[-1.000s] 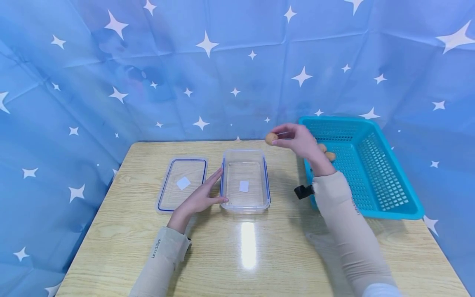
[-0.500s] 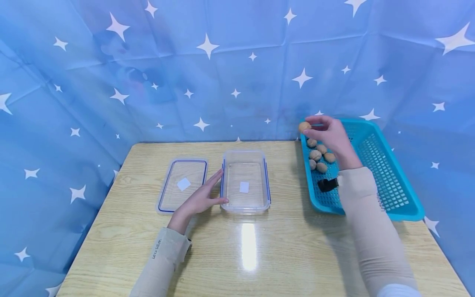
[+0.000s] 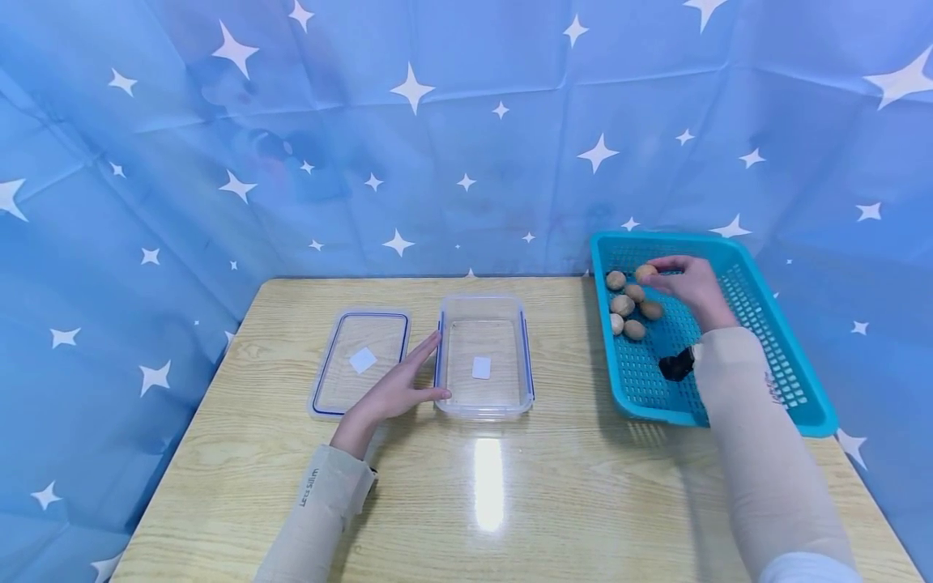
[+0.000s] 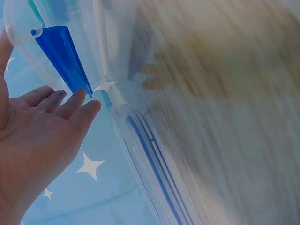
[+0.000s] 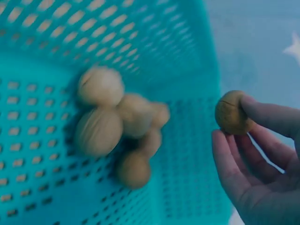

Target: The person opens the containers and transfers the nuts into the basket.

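My right hand (image 3: pixel 685 283) pinches a brown walnut (image 3: pixel 645 272) between thumb and fingertips, just above the far left part of the teal basket (image 3: pixel 758 340). The right wrist view shows the same walnut (image 5: pixel 230 113) held above several loose walnuts (image 5: pixel 117 122) on the basket floor (image 5: pixel 42 187). My left hand (image 3: pixel 397 389) lies flat with straight fingers against the left side of an empty clear container (image 3: pixel 481 340). In the left wrist view its fingers (image 4: pixel 70 105) touch the container's blue clip (image 4: pixel 65 51).
A clear lid with a blue seal (image 3: pixel 360 360) lies flat to the left of the container. Several walnuts (image 3: pixel 628 306) cluster at the basket's far left. All of it stands on a wooden table (image 3: pixel 510 502), with a blue star-patterned cloth (image 3: pixel 437 146) hanging behind and at the sides.
My right hand has carried the walnut rightward, from above the container's far right corner to over the basket. The left hand has stayed in place.
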Available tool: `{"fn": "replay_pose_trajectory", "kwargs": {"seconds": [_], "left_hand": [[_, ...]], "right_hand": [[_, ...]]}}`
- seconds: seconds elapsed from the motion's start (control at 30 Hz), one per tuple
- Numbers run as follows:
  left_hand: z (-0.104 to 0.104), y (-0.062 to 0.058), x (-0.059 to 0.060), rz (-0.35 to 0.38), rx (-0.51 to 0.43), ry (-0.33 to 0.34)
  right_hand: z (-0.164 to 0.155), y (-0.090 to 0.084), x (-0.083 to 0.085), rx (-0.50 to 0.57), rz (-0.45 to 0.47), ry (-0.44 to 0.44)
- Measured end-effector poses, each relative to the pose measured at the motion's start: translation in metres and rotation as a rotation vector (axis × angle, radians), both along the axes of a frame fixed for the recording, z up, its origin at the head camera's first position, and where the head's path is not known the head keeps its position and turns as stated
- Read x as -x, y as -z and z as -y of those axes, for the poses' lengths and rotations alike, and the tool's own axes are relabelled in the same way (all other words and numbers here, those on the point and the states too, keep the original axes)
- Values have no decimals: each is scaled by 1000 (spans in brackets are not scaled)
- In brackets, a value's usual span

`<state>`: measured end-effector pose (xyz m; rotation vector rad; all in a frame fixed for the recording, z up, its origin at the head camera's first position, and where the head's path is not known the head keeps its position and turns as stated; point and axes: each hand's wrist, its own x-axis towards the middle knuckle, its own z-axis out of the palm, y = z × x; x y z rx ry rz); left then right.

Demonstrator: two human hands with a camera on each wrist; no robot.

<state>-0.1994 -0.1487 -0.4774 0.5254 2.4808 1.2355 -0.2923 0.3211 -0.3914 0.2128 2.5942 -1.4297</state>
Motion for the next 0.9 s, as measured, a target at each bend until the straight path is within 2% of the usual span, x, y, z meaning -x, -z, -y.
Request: {"fn": "replay_pose_trajectory", "kwargs": {"seconds": [0.23,0.47,0.77,0.9], "left_hand": [[1,-4,-1,6,-2,1],[0,-4,-1,13,6,3],[-1,-6,0,-1,41,11],[0,-11,4,-13,81,24]], "right_hand": [[-20,29,7,-68,134,-61],[-26,42,9,-75,175,-123],[-24,48,10,-127,192,-164],[-22,38,7,-169,183,-195]]}}
